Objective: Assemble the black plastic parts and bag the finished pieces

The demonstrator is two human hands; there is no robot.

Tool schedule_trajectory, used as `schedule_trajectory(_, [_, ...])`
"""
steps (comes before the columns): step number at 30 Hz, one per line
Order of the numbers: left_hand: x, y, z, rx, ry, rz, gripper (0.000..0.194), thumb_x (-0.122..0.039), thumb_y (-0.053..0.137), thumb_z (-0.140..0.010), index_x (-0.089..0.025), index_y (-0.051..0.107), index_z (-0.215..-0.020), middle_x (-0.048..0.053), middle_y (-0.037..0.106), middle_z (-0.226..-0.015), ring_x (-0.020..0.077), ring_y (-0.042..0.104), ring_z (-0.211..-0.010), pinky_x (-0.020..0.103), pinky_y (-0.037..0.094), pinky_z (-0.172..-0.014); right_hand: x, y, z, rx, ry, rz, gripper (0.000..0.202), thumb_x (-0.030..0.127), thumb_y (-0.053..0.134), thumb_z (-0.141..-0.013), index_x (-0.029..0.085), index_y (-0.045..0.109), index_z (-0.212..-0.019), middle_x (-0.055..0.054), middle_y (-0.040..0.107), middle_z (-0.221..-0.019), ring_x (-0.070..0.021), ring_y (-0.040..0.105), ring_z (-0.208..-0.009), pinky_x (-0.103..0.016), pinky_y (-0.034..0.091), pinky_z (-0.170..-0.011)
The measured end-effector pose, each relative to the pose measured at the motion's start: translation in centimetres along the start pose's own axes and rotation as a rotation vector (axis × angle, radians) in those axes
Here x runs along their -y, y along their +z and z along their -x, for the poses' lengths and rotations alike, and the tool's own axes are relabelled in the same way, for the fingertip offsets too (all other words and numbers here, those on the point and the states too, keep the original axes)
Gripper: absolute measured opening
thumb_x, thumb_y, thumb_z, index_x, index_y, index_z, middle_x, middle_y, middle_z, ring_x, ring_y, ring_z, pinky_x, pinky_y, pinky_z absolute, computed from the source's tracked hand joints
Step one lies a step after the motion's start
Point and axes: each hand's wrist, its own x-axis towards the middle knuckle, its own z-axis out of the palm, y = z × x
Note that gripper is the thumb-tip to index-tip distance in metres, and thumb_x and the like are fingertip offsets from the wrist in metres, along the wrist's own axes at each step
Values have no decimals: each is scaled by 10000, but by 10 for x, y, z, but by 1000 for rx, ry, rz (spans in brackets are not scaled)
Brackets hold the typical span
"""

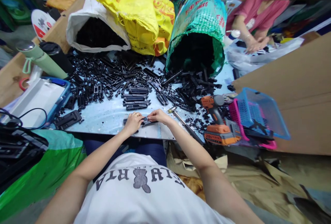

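Observation:
Close to the table's front edge, my left hand [133,123] is closed around the left part of a long black plastic part [148,123] lying on the light-blue tabletop [103,118]. My right hand [158,116] pinches at the middle of that same part, fingertips almost meeting those of the left hand. Whether a smaller piece sits between the right fingertips is hidden. Just beyond my hands, several similar long black parts [136,99] lie stacked in a row. A hammer [184,122] with a metal head rests right of my right hand.
Loose black parts [103,75] cover the table's back. Behind stand a white sack [73,37], yellow sacks [134,13] and a green sack [196,17]. An orange cordless drill [217,120] and a blue basket [274,110] are right. A green bottle [42,60] stands left. Another person's hands [256,43] work beyond.

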Motion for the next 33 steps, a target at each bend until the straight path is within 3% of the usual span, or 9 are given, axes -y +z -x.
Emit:
schedule_trajectory(7, [35, -21, 45, -329, -199, -2, 278, -326, 660, -747, -175, 605, -973, 74, 628, -955, 236, 549, -944, 370, 431, -834, -10, 1, -3, -56, -38, 16, 194, 240, 801, -530, 128, 704, -654, -13, 665, -599, -118, 604, -600, -251, 515, -669])
schedule_trajectory(13, [49, -26, 76, -439, -189, 16, 191, -351, 577, -814, -203, 638, -918, 53, 633, -905, 196, 564, -899, 355, 444, -832, -15, 2, -6, -73, -55, 29, 173, 232, 784, -546, 132, 697, -658, 5, 647, -559, -109, 596, -572, -256, 517, -668])
schedule_trajectory(18, [36, -22, 71, -384, -123, -150, 176, -309, 541, -843, -227, 675, -921, 69, 636, -936, 214, 544, -914, 371, 412, -798, -17, 4, -3, -91, -95, 34, 198, 259, 776, -547, 130, 695, -673, 3, 647, -565, -116, 603, -587, -268, 516, -682])
schedule_trajectory(27, [-7, 5, 22, -139, 94, -217, 217, -229, 506, -851, -243, 656, -1008, 88, 597, -1023, 238, 492, -1000, 409, 398, -823, -21, 5, -3, -102, -108, -1, 241, 281, 788, -524, 125, 685, -675, 2, 649, -590, -103, 587, -574, -257, 507, -664])
schedule_trajectory(33, [-1, 10, 8, -26, 230, -161, 265, -164, 430, -875, -213, 630, -1041, 99, 579, -1015, 203, 507, -967, 366, 437, -808, -18, 5, -1, -97, -110, -18, 224, 254, 787, -530, 125, 684, -680, 7, 647, -584, -100, 586, -582, -240, 502, -654])
